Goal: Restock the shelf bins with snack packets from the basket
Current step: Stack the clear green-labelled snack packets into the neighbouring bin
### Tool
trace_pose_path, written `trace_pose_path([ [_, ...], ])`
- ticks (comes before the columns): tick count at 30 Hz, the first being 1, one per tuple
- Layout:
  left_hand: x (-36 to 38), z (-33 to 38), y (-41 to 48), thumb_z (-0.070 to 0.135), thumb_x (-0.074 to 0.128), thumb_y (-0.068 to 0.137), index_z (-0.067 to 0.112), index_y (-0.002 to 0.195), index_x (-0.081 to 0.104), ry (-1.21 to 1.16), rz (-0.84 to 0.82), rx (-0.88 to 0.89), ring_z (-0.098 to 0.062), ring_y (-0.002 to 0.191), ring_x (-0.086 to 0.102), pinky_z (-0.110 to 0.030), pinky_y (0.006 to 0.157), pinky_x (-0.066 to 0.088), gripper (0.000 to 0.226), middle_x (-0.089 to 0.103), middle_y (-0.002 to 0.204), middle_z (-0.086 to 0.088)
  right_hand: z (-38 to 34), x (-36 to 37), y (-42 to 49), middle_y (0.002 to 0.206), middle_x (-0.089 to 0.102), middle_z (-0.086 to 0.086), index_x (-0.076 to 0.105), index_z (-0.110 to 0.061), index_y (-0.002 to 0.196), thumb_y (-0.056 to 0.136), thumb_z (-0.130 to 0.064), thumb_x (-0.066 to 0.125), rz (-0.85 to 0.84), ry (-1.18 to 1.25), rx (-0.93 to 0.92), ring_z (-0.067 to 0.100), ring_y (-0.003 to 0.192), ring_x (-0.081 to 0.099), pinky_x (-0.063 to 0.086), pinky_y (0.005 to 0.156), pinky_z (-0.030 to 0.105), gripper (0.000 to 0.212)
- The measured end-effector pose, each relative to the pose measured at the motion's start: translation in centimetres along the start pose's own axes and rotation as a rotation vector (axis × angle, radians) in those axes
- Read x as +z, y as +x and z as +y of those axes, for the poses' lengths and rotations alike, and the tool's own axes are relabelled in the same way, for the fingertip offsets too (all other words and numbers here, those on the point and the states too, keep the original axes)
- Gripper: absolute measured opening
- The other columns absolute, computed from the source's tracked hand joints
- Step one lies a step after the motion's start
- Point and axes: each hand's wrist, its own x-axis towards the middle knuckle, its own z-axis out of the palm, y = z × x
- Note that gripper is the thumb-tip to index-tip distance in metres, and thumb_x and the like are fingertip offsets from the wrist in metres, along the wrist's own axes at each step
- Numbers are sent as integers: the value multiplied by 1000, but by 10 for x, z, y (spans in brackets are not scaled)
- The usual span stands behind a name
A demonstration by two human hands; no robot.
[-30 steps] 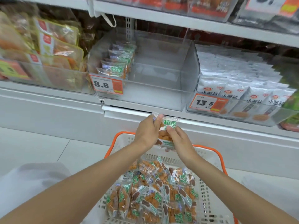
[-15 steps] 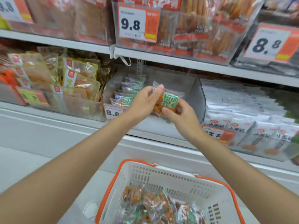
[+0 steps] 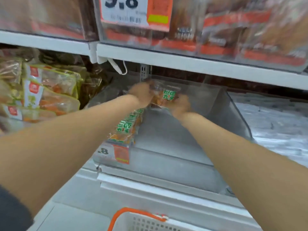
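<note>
A clear snack packet (image 3: 167, 97) with green lettering and orange pieces is held between both hands, inside the clear shelf bin (image 3: 236, 114), towards its back. My left hand (image 3: 141, 95) grips its left side and my right hand (image 3: 180, 104) grips its right side. A row of the same packets (image 3: 127, 129) stands along the bin's left wall behind the 8.8 price tag (image 3: 115, 153). The white basket with an orange rim (image 3: 133, 214) shows only its top edge at the bottom of the view. The picture is blurred by motion.
A bin of yellow-edged packets (image 3: 50, 92) stands to the left, and white packets (image 3: 275, 120) fill the bin to the right. The shelf above (image 3: 200, 64) overhangs closely and carries red packets with a 9.8 tag (image 3: 133, 12).
Both hands carried the packet up from the basket, forward over the bin's front and deep into the bin. The view rose, so the basket dropped almost out of sight.
</note>
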Motion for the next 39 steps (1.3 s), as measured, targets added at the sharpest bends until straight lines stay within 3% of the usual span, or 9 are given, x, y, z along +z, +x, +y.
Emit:
trace_pose_path([
  [4,2,-27,17,26,38,103,30,144,43,302,-48,160,-27,117,57,-29,86,41,42,55,138,-4,14,16,29,103,69,6,65,-6,107,80,-28,78,-36,-6,7,21,94,64,54,86,39,37],
  [9,7,-48,17,28,34,105,32,143,44,313,12,256,-25,112,60,-40,99,43,40,62,130,-3,30,37,23,96,70,7,56,-17,101,77,-19,78,31,-20,-76,26,91,67,55,82,42,33],
  [11,8,-50,15,39,28,105,31,140,47,288,-27,254,-26,121,56,-47,107,35,40,63,130,-1,26,36,15,92,63,4,45,-13,99,78,-17,76,72,-50,-90,21,84,59,48,71,29,37],
  [14,7,-47,12,43,23,105,35,145,39,359,-75,261,-23,139,38,-49,111,22,44,46,148,3,25,27,7,87,58,8,47,-12,90,84,-12,71,135,-103,-102,21,79,52,34,62,25,25],
  [18,9,-48,11,40,24,105,32,148,34,373,-68,284,-19,144,27,-45,112,22,45,33,156,6,29,25,5,80,64,6,54,-15,80,84,-14,72,107,-104,-113,22,79,58,35,59,24,19],
  [24,9,-46,8,40,23,105,30,149,32,370,-77,269,-19,145,25,-45,112,21,46,31,157,5,28,19,0,88,69,8,56,-18,87,80,-14,74,32,-69,-33,27,94,66,52,78,34,20],
  [27,4,-36,2,39,23,106,30,148,35,366,-108,256,-21,143,29,-46,112,23,45,35,155,4,15,7,-11,118,65,11,56,-10,123,87,-20,70,19,-134,11,28,112,58,42,82,25,39],
  [34,-9,-5,-36,34,31,105,18,120,60,266,-34,143,-31,115,54,-41,96,43,36,61,126,-8,-7,-28,-74,131,56,11,49,-7,134,92,-25,61,-319,-410,98,28,110,59,49,84,31,47],
  [39,-12,36,-107,22,47,96,13,97,68,174,193,159,-33,92,62,-42,75,50,23,70,96,-12,-22,-61,-143,93,68,0,68,-17,101,86,-14,60,-12,-234,-197,20,93,64,48,80,29,17],
])
